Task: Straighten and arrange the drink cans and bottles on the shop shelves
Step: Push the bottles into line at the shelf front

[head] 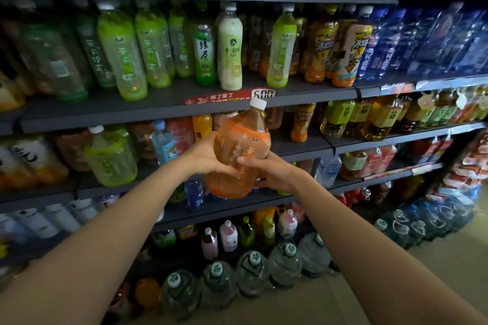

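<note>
Both hands held the big orange tea bottle point(239, 155) off the shelf point(298, 145), tilted, cap up-right. Left hand point(204, 157) and right hand point(266, 171) had fingers curled round its lower body. Looked full, so heavy; thin plastic, likely slick. Best gripped low, two-handed.

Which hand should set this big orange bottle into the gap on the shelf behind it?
Probably right. The right hand grips the orange tea bottle on the side nearer the gap; the left hand grips the far side.
</note>
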